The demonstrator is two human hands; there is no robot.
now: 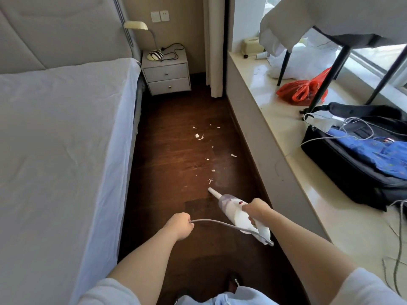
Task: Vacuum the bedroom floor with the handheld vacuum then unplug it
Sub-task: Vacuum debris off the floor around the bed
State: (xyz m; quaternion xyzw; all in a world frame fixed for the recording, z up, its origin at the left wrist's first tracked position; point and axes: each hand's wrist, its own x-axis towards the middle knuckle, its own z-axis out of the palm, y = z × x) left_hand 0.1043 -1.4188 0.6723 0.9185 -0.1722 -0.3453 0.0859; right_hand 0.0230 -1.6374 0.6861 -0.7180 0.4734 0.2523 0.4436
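Observation:
My right hand (255, 211) grips the handle of a white handheld vacuum (233, 208), whose narrow nozzle points down at the dark wooden floor (176, 164). The nozzle tip sits just short of the nearest white scrap (210, 180). Several more white paper scraps (199, 136) lie scattered ahead on the floor. A grey power cord (220, 222) runs from the vacuum's rear end to my left hand (179, 225), which is closed around it and holds it off to the left.
A bed (61, 139) with a pale sheet bounds the left side. A white nightstand (166, 74) with a lamp stands at the far end. On the right, a raised window ledge (275, 137) carries an open black suitcase (361, 159), a red bag (301, 90) and chair legs.

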